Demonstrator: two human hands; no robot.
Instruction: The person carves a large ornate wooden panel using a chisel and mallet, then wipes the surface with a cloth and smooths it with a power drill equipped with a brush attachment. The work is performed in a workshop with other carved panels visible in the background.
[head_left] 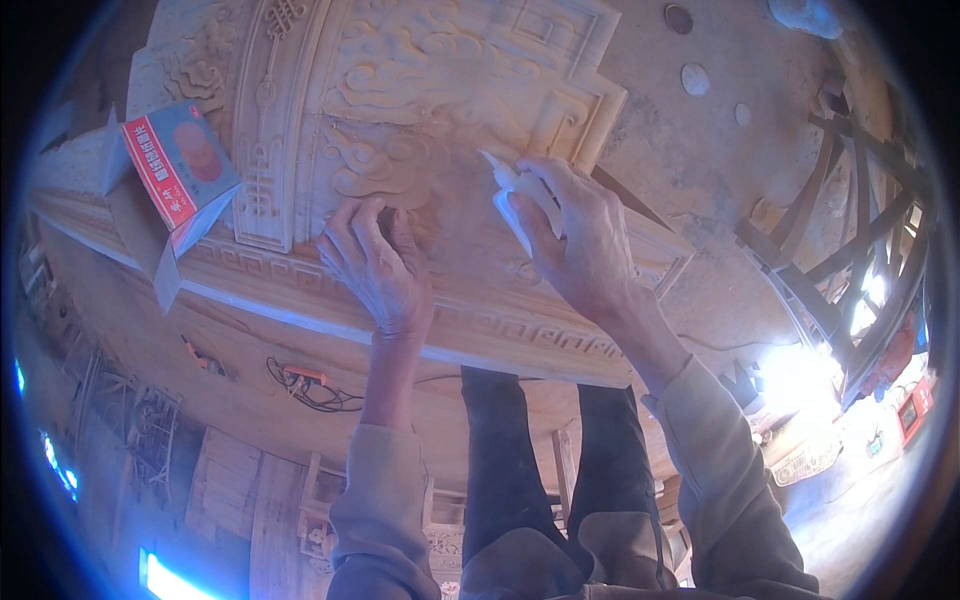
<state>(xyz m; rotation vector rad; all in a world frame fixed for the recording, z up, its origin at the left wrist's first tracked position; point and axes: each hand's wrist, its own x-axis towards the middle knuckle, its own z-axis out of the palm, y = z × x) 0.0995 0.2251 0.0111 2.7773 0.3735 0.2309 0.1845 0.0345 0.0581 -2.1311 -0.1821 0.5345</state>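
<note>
Gripping a small white plastic squeeze bottle (518, 200), the right hand (580, 235) has its fingers curled round the body, nozzle tip pointing up-left, away from the wrist, toward the carved surface. Bottle sits between thumb and fingers, partly hidden by them; whether the tip touches the wood cannot be told.

Left hand (375, 265) lies just left of the right hand, fingers bent and pressed onto the large pale carved wooden panel (400, 90), fingertips on a darker patch of the cloud-scroll relief. It holds nothing visible.

Panel runs under both hands; its fretwork border moulding (480, 325) passes just below the wrists.

Well left of the left hand, a red and blue cardboard box (180, 165) rests open on the panel's edge. Below the left forearm, an orange and black cable bundle (305, 385) lies on the floor. Far right of the right hand, a dark wooden lattice frame (850, 230) stands.
</note>
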